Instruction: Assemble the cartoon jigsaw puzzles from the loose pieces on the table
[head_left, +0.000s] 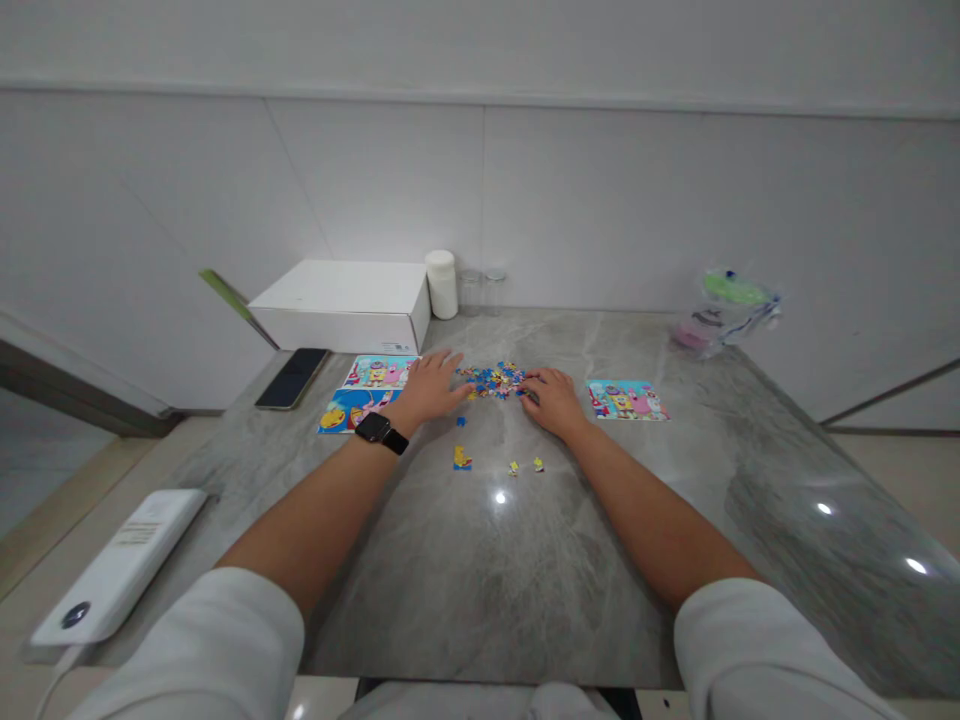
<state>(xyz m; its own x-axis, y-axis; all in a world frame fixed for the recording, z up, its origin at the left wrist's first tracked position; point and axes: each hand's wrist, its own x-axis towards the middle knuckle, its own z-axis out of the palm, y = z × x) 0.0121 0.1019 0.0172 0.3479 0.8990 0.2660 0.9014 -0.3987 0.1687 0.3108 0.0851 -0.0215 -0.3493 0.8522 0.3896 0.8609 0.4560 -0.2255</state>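
Observation:
A heap of small, mixed-colour jigsaw puzzle pieces (495,379) lies on the grey table between my hands. My left hand (435,386), with a black watch at the wrist, rests at the heap's left edge, its fingers spread. At the right edge, my right hand (553,400) has its fingers bent over the pieces, thumb apart from them; whether it touches a piece is unclear. Nearer me lie a joined yellow-and-blue puzzle section (462,459), a blue piece (461,422) and two yellowish pieces, one left (514,468) and one right (538,465).
Cartoon picture cards lie left (381,371) and right (628,400). Beyond them are a white box (337,300), white bottle (442,285), clear jars (482,292) and a plastic bag (724,310). A phone (293,378) and white power bank (120,565) lie left.

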